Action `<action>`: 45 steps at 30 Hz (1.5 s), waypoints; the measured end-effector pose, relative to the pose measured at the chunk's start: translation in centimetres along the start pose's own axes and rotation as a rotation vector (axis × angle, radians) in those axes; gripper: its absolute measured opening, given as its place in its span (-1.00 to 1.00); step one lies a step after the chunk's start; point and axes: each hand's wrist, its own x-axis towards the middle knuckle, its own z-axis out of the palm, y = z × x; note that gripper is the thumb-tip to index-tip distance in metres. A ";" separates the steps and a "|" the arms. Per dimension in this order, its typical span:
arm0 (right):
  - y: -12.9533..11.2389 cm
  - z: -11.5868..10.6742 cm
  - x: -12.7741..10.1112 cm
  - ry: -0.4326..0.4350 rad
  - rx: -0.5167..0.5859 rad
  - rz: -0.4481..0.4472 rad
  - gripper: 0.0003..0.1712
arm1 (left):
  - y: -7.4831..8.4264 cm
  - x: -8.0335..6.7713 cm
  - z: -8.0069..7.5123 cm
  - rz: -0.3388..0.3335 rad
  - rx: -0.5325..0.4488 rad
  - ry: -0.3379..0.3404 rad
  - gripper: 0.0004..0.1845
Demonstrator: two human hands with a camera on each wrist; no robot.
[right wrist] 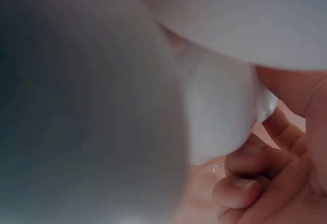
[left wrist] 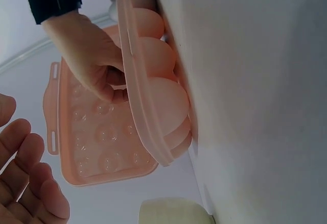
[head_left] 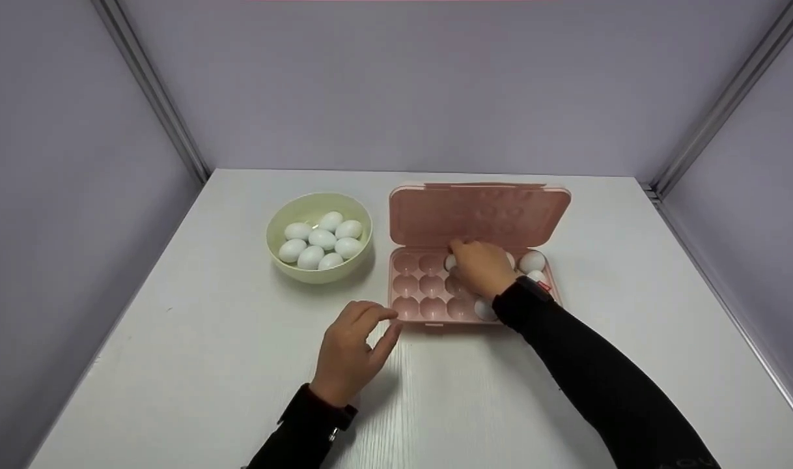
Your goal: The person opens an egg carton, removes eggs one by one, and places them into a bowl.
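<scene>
A pink egg carton (head_left: 406, 285) stands with its lid (head_left: 474, 215) raised. My right hand (head_left: 484, 267) reaches into the back row and pinches a white egg (head_left: 450, 262), partly hidden by the fingers. In the right wrist view, the thumb and fingers are around this egg (right wrist: 265, 104), with other eggs close to the camera. Several eggs, including one (head_left: 532, 261) at the back right, sit in the right-hand cups. My left hand (head_left: 351, 348) hovers by the carton's front left corner, thumb and fingers apart, holding nothing; in the left wrist view its fingers (left wrist: 25, 152) are loosely bent.
To the left of the carton, a pale green bowl (head_left: 318, 276) holds several white eggs (head_left: 322, 239). Both stand on a white table (head_left: 194, 339). Grey panels (head_left: 396, 85) enclose the table at the back and sides.
</scene>
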 end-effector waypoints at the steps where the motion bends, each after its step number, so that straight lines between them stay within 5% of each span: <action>1: 0.0 -0.2 -0.1 0.006 0.011 0.005 -0.61 | 0.0 0.0 0.0 0.003 0.000 0.003 -0.84; 7: -0.4 -2.3 -2.1 0.051 0.236 0.024 -0.56 | 0.0 -0.2 0.2 0.013 0.004 0.019 -0.81; 13: -2.3 -2.8 -5.9 -0.052 0.875 -0.023 -0.57 | 0.4 0.0 0.0 0.007 -0.029 0.008 -0.52; 17: -4.0 -1.5 -8.0 -0.176 1.171 -0.036 -0.56 | 0.7 0.3 0.0 0.055 -0.092 0.001 -0.32; 22: -5.3 0.2 -9.5 -0.278 1.337 0.011 -0.63 | 1.2 0.3 0.2 0.159 -0.135 -0.005 -0.30; 28: -5.8 1.8 -10.0 -0.343 1.507 -0.033 -0.74 | 1.6 0.4 0.4 0.192 -0.150 -0.009 -0.37; 32: -5.7 2.4 -10.0 -0.322 1.522 -0.043 -0.79 | 1.6 0.4 0.6 0.198 -0.162 -0.009 -0.40; 38: -5.5 2.6 -9.9 -0.156 1.414 -0.039 -0.73 | 1.4 0.3 0.6 0.188 -0.160 0.001 -0.43; 45: -5.5 3.1 -10.0 0.060 1.078 -0.057 -0.75 | 1.2 0.5 0.2 0.157 -0.165 0.021 -0.45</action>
